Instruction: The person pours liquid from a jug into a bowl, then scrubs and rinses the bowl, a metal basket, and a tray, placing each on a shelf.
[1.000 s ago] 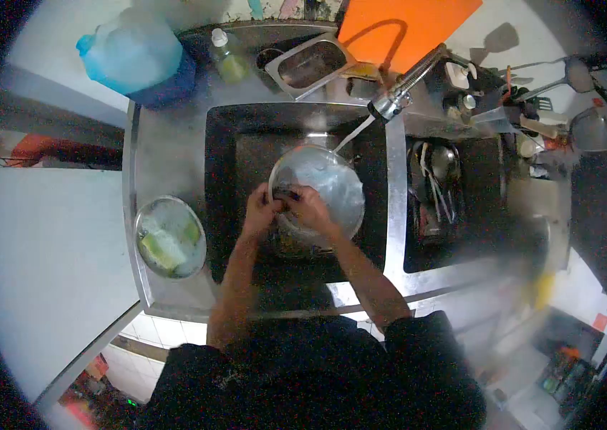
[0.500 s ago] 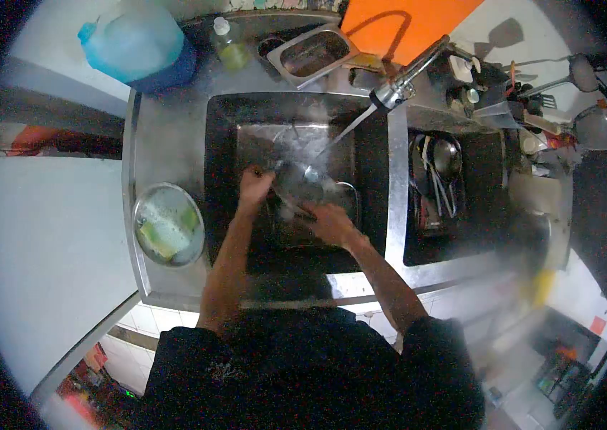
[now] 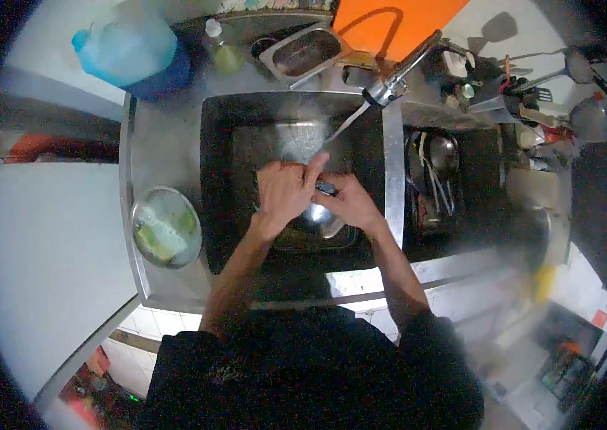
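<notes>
Both my hands meet over the left sink basin (image 3: pixel 217 186), under the running water. My right hand (image 3: pixel 352 203) is closed around a shiny metal utensil (image 3: pixel 318 213) with a dark handle. Its rounded bright part shows below my fingers. My left hand (image 3: pixel 285 189) lies against the right one, fingers curled over and thumb stretched toward the stream; what its fingers grip is hidden behind the hand. Water pours from the faucet (image 3: pixel 383 92) just beyond my left thumb.
Left on the counter sits a metal bowl (image 3: pixel 136 228) with soapy water and sponges (image 3: pixel 156 242). A large blue jug (image 3: pixel 131 54), a soap bottle (image 3: pixel 224 50) and a steel pan (image 3: pixel 275 64) stand behind. The right basin holds a tray of utensils (image 3: pixel 446 154).
My left hand has moved right and now meets my right hand. Both have come together around the utensil, which was blurred and lower in the basin before.
</notes>
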A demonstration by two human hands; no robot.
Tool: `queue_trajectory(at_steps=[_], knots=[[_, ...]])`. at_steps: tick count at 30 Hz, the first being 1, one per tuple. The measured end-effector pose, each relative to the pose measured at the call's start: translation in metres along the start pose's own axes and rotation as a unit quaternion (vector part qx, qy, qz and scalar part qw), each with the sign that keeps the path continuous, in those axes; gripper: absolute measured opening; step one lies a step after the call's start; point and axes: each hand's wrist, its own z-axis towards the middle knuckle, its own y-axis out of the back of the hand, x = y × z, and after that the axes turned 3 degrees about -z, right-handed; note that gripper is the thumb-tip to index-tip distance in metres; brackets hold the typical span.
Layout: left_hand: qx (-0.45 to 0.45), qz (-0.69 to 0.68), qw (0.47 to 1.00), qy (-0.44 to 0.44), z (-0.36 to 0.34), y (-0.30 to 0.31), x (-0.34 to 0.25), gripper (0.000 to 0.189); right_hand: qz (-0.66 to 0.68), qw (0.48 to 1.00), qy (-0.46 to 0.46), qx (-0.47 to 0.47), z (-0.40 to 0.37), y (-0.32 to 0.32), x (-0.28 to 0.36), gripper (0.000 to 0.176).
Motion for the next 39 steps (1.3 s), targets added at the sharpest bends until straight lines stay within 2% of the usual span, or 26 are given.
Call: queue_trajectory(at_steps=[3,5,7,8,9,11,12,13,15,16,17,19,21,22,23,24,25,27,28,29,31,33,34,36,37,39], knots=[[0.043,-0.359,0.887,0.287,0.011,0.017,0.035,0.067,0.127,0.991,0.034,0.035,-0.026,0.017,-0.017,0.042],[-0.02,-0.434,0.856,0.281,0.009,0.031,0.02,0.07,0.2,0.978,0.049,-0.008,-0.027,0.012,-0.042,0.043],[0.04,-0.111,0.989,0.084,-0.003,0.01,0.001,0.076,0.149,0.983,-0.073,-0.08,-0.016,0.01,-0.024,0.037],[0.064,-0.006,0.998,-0.011,-0.014,-0.001,-0.006,0.078,-0.02,0.998,-0.026,-0.056,-0.025,0.03,0.034,0.034],[0.071,-0.006,0.997,-0.004,-0.019,-0.001,0.004,0.078,-0.017,0.998,-0.031,-0.048,-0.027,0.026,0.015,0.034],[0.094,-0.337,0.885,0.306,-0.007,0.009,0.033,0.074,0.141,0.99,0.019,-0.003,-0.026,0.025,-0.041,0.039],[-0.029,-0.53,0.78,0.33,0.002,0.022,0.016,0.076,0.232,0.972,-0.047,-0.012,-0.032,0.03,-0.044,0.041],[-0.029,-0.535,0.779,0.324,0.003,0.028,0.01,0.076,0.226,0.973,-0.045,-0.017,-0.03,0.034,-0.04,0.041],[0.111,-0.206,0.958,0.166,-0.007,0.035,0.003,0.078,0.219,0.965,-0.092,-0.113,-0.024,0.03,-0.023,0.026],[0.11,-0.128,0.979,0.116,-0.012,0.033,-0.008,0.079,0.191,0.976,-0.059,-0.086,-0.021,0.027,-0.017,0.025],[0.114,-0.126,0.978,0.123,-0.018,0.033,-0.008,0.079,0.194,0.976,-0.063,-0.081,-0.025,0.029,-0.01,0.025],[0.063,-0.238,0.922,0.299,-0.02,0.033,-0.006,0.079,0.127,0.991,-0.041,-0.016,-0.029,0.041,0.002,0.025],[0.038,-0.255,0.902,0.347,-0.013,0.027,0.029,0.071,0.133,0.991,-0.009,-0.022,-0.031,0.037,-0.06,0.032],[0.053,-0.58,0.725,0.368,-0.016,0.028,0.036,0.065,0.253,0.966,0.004,-0.051,-0.037,0.024,-0.099,0.038],[0.058,-0.825,0.45,0.339,-0.02,0.026,0.046,0.065,0.37,0.925,0.019,-0.079,-0.04,0.011,-0.124,0.044],[0.048,-0.871,0.376,0.312,-0.038,-0.016,0.08,0.072,0.424,0.88,-0.105,-0.186,-0.038,-0.027,-0.119,0.064],[0.045,-0.872,0.376,0.31,-0.056,-0.044,0.09,0.072,0.599,0.777,-0.085,-0.174,-0.03,-0.045,-0.091,0.074],[-0.126,-0.775,0.528,0.323,-0.086,-0.077,0.083,0.074,0.656,0.682,-0.157,-0.282,-0.024,-0.072,-0.059,0.078],[-0.133,-0.758,0.482,0.418,-0.088,-0.053,0.054,0.077,0.672,0.683,-0.136,-0.253,-0.025,-0.079,-0.056,0.077],[-0.131,-0.757,0.484,0.419,-0.084,-0.027,0.042,0.077,0.688,0.68,-0.117,-0.226,-0.028,-0.085,-0.055,0.077],[0.036,-0.756,0.501,0.42,-0.077,0.005,0.026,0.078,0.689,0.659,-0.178,-0.244,-0.036,-0.077,-0.062,0.078],[0.05,-0.728,0.534,0.427,-0.075,-0.006,0.045,0.075,0.494,0.787,-0.291,-0.227,-0.037,-0.063,-0.099,0.072],[0.059,-0.696,0.563,0.442,-0.083,-0.012,0.058,0.073,0.352,0.84,-0.194,-0.364,-0.034,-0.077,-0.112,0.059],[-0.008,-0.602,0.665,0.442,-0.069,0.006,0.034,0.06,0.3,0.834,-0.166,-0.433,-0.022,-0.075,-0.081,0.052],[-0.01,-0.605,0.664,0.439,-0.066,0.004,0.032,0.06,0.243,0.82,-0.138,-0.499,-0.018,-0.069,-0.069,0.044],[-0.044,-0.553,0.756,0.347,-0.061,-0.006,0.032,0.051,0.169,0.884,-0.079,-0.427,-0.005,-0.074,-0.054,0.027]])
